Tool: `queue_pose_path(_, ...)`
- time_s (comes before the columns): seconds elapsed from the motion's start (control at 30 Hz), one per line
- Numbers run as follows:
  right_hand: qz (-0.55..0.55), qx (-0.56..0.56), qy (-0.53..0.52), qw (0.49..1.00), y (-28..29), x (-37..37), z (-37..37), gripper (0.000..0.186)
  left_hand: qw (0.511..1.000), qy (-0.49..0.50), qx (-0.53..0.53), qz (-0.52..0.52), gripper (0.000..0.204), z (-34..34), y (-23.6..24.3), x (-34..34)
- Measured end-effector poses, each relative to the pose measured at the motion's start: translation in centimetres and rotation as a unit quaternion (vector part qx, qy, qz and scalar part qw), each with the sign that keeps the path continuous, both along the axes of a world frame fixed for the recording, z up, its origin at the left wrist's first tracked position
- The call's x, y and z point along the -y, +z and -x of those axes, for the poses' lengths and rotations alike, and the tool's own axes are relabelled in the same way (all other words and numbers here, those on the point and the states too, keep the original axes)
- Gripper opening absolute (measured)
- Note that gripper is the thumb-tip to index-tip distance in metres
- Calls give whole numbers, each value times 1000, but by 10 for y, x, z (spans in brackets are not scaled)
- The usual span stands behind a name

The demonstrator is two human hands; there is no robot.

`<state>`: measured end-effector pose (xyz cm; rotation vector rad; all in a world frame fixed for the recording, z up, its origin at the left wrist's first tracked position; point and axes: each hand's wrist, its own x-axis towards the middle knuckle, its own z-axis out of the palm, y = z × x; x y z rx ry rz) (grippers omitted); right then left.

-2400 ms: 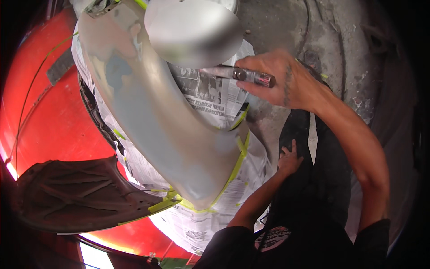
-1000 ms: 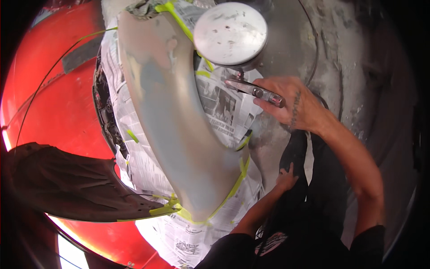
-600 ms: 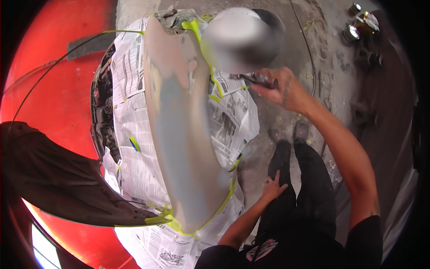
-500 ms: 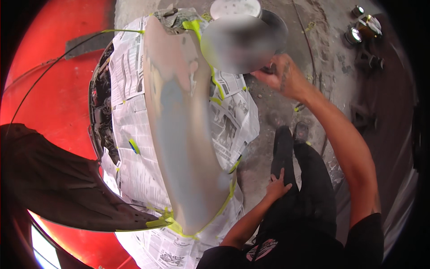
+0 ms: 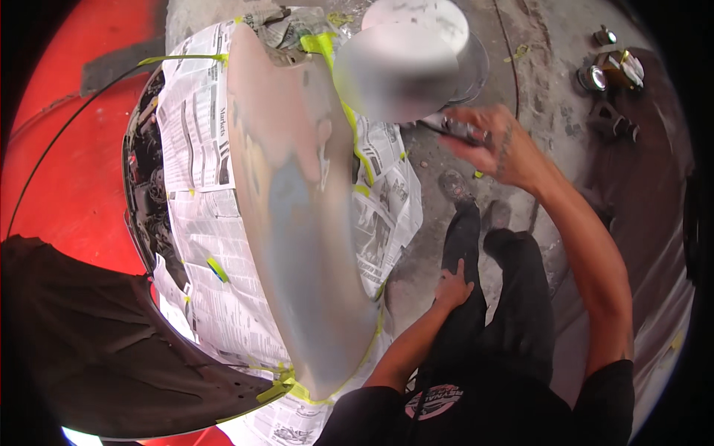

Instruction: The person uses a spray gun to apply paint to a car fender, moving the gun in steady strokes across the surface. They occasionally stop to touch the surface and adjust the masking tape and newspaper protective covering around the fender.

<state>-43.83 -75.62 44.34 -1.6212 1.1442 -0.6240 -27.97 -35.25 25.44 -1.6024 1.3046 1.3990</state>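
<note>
My right hand point(image 5: 494, 141), raised at the upper right, is closed round the dark handle of what looks like a spray gun point(image 5: 465, 130). A round white top point(image 5: 439, 18) and a grey rim show beyond that hand; a blurred oval hides the rest of the tool. Left of it lies a curved car fender point(image 5: 305, 223), its surface patched in pink, beige and grey. Newspaper point(image 5: 212, 201) and yellow-green masking tape point(image 5: 320, 46) border the panel. My left hand point(image 5: 454, 288) rests on my left thigh, holding nothing, with fingers apart.
A red car body point(image 5: 67, 149) and an open engine bay point(image 5: 149, 193) lie to the left. Dark sheeting point(image 5: 126, 349) covers the lower left. Small cans point(image 5: 593, 77) stand at the upper right, and a hose point(image 5: 513, 67) crosses the concrete floor.
My right hand and the spray gun have shifted slightly right and down in view. My feet have changed position as I step. My left hand stays at my thigh.
</note>
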Motion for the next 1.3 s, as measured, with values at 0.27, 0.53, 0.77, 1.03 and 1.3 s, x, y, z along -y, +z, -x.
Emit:
queue_pose_path(0.27, -29, 41, 70, 996, -12, 31, 13, 35, 999, 20, 22, -33, 94, 20, 10, 44)
queue_pose_path(0.53, -35, 20, 8, 999, -13, 96, 21, 38, 996, 73, 55, 8, 95, 73, 12, 51)
queue_pose_path(0.77, -39, 25, 66, 997, -26, 97, 35, 39, 989, 129, 72, -8, 100, 111, 7, 69)
queue_pose_path(1.03, -29, 70, 198, 977, -33, 79, 43, 33, 987, 122, 103, -12, 92, 120, 2, 80)
queue_pose_path(1.3, 10, 56, 103, 993, -23, 94, 34, 38, 988, 102, 117, 23, 88, 115, -1, 80)
